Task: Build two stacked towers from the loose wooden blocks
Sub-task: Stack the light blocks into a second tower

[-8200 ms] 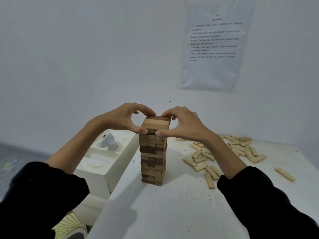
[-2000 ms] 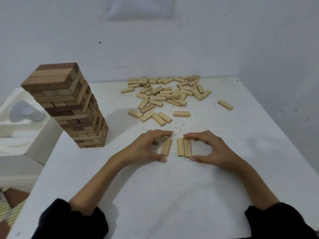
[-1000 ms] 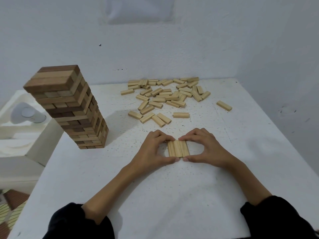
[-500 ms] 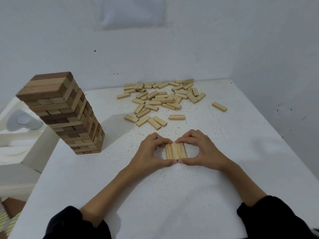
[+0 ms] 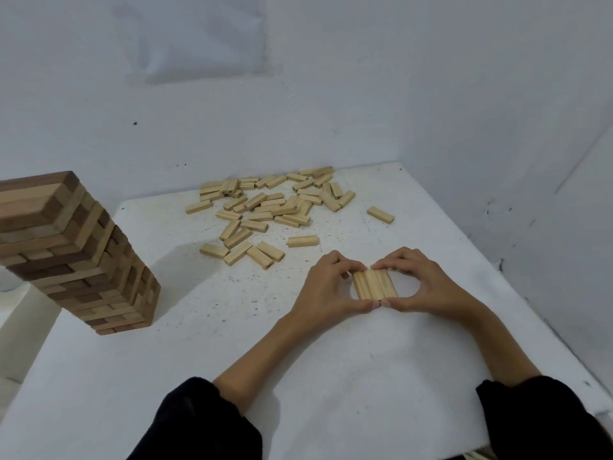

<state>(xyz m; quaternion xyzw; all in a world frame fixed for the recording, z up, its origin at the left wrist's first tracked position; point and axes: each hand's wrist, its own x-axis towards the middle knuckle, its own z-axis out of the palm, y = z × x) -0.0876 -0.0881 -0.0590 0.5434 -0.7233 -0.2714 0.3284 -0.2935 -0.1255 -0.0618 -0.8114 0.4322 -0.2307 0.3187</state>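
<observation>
Between left hand (image 5: pixel 326 288) and right hand (image 5: pixel 429 287), three blocks (image 5: pixel 374 286) are lying, long axes pointing away; curled fingers (image 5: pixel 393 263) are pinching their ends.

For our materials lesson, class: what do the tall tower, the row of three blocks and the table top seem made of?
The tall tower looks wooden, matt: grain streaks, pale and dark brown blocks mixed. The row of three blocks looks like pale, seemingly unvarnished wood: lengthwise grain, no shine. The table top is unclear: white, matt, speckled, perhaps painted board or laminate.
</observation>
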